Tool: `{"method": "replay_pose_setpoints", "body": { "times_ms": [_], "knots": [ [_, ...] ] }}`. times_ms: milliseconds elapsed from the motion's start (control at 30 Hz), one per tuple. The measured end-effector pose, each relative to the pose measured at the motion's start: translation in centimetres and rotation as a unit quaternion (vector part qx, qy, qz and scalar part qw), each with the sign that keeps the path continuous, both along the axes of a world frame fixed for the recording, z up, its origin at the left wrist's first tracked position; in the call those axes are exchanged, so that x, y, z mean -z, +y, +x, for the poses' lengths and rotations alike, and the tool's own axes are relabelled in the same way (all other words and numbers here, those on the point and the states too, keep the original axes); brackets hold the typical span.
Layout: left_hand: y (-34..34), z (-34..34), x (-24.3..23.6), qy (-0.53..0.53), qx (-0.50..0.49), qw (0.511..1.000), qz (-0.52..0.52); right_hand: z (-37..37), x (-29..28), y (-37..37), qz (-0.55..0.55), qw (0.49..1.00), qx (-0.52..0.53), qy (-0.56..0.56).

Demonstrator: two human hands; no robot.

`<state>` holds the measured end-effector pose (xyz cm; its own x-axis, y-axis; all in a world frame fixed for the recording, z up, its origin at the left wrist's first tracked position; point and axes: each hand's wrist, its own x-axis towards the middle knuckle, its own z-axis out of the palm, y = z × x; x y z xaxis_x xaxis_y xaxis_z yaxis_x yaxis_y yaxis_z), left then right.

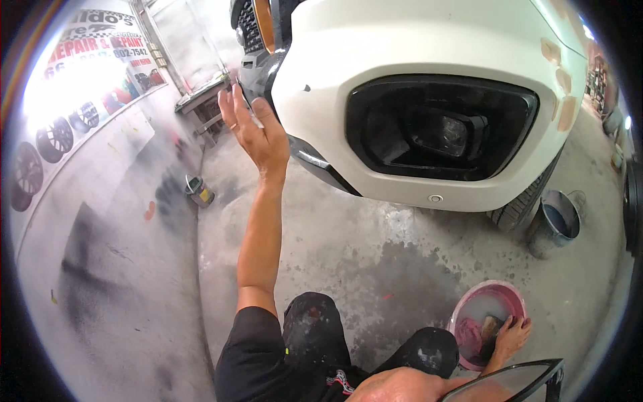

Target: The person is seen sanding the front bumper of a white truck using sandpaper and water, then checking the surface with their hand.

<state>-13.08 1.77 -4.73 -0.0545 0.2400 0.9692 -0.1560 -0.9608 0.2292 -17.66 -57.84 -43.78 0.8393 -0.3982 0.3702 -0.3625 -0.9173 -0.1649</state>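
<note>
Bumper (321,100) of the white car fills the space ahead and to the right of the left hand (260,141). It should be stiff, heavy and fixed, slick if wet, with its paint easily scratched; a flat palm would suit it better than a pinch.

Down by the right hand (512,337) sits a pink basin (519,298) of cloudy liquid, probably light plastic that flexes when full, best taken by opposite rims.

The left hand is raised, fingers extended and partly spread, beside the dark trim; contact is unclear. The right hand bends over the basin's near right rim; its grip cannot be told.

Left of the right fingers lie a pink cloth (469,333), likely limp and sodden, and a brownish block (491,327), perhaps slippery, best held by its sides.

Smallest, a thin pale strip (257,121) shows between left thumb and fingers; whether pinched, I cannot tell.
</note>
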Motion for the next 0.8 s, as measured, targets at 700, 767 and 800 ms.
{"method": "replay_pose_setpoints", "body": {
  "times_ms": [700,767,800],
  "knots": [
    [-4.2,4.8,2.2,0.110,-0.008,0.977,0.180,0.0,-0.8,0.4,-0.009,0.998,-0.005,0.057],
    [-1.2,3.9,2.2,0.126,-0.022,0.970,0.206,0.0,-0.9,0.8,-0.005,0.999,-0.002,0.051],
    [1.4,3.5,2.2,0.141,-0.055,0.975,0.162,0.0,-0.9,1.0,0.000,0.999,-0.005,0.044]
  ]
}}
